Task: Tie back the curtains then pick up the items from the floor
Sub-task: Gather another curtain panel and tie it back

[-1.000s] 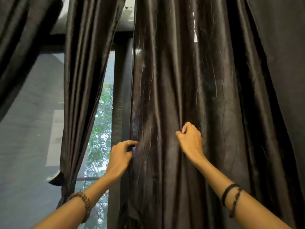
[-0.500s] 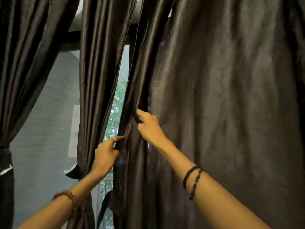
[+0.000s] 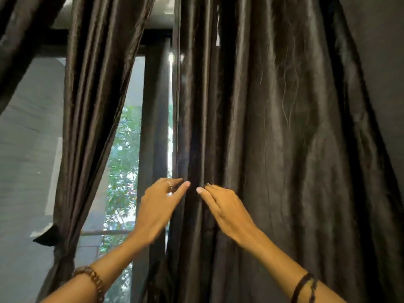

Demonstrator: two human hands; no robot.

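Up close at the window, both my hands reach to the leading edge of the dark satin curtain [image 3: 273,149] that fills the right of the view. My left hand [image 3: 157,212] has its fingers straight and relaxed, the tips at the curtain's edge, a ring on one finger; whether they press the cloth or merely brush it is blurred. My right hand [image 3: 225,209] lies just beside it, fingers extended along a fold and gripping nothing, the two sets of fingertips nearly meeting. A beaded bracelet [image 3: 93,281] circles my left wrist and dark cords [image 3: 303,286] my right; both forearms are cut off by the lower frame. To the left hangs a second curtain panel [image 3: 96,106], already cinched low by a tie [image 3: 47,237], its foot out of view. Between the panels stands a dark window frame [image 3: 153,127], with green foliage [image 3: 122,160] showing soft through the glass. The curtain tops run past the upper edge, and the floor lies wholly below the view.
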